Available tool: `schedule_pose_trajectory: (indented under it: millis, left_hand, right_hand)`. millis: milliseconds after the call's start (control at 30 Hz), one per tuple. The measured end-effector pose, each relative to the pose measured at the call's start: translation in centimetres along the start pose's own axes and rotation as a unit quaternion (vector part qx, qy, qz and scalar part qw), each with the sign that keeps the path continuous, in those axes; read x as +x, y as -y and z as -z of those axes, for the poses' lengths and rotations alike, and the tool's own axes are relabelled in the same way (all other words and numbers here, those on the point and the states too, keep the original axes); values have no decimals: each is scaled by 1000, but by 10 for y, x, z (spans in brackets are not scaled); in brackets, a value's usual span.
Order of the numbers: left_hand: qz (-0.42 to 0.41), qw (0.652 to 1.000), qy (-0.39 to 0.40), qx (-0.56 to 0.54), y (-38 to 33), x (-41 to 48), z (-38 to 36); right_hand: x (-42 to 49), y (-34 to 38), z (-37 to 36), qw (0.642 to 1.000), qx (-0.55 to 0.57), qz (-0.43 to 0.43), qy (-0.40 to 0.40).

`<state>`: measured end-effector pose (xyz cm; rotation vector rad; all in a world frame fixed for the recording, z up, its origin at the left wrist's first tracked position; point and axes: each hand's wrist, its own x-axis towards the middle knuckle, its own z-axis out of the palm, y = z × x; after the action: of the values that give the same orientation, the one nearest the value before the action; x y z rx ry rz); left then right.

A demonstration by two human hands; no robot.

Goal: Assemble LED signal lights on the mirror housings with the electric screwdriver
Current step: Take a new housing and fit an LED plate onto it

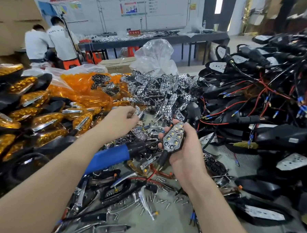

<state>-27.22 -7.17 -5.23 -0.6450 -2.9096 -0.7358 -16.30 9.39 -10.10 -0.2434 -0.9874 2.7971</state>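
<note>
While the right hand (184, 150) grips the LED light (173, 138), its long axis points away, lenses up. The left hand (121, 119) pinches a chrome piece (138, 112).

Amber-orange is shown by the lenses (47, 118) at the left. Bright chrome, patterned with clusters of round cells, is seen on the reflectors (168, 95) at upper centre. The same pattern, rimmed in black, is borne by the LED signal light (174, 137) at centre. The trim piece (138, 113) left of it is silver. The electric screwdriver (111, 157) is coloured blue and black. Black mirror housings (281, 137) at right are threaded with red wires (264, 86) tipped blue. The surface (170, 224) is grey.
</note>
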Motion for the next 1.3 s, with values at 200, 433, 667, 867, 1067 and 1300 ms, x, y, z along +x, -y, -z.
schedule_pose_trajectory:
  millis: [200,433,667,867,1067,1300]
  left_hand:
    - [6,998,-57,20,-1,-15,4]
    - [-37,998,-47,-32,-7,-41,4]
    - [-132,988,9,76,-29,-68,-10]
    - [-189,960,3,206,-30,-69,-20]
    - [-142,982,46,118,-28,-59,-14]
    - [-19,999,-21,24,12,-17,2]
  right_hand:
    - [-1,-2,1,1000,-15,-5,13]
    - [-3,-1,1,1000,-15,-5,24]
    - [-5,-2,-3,996,-86,25,-18]
    - [-5,-7,1,987,-145,39,-59]
    - [-8,-8,3,982,-174,40,-58]
    - [-8,-2,-1,991,-119,29,-56]
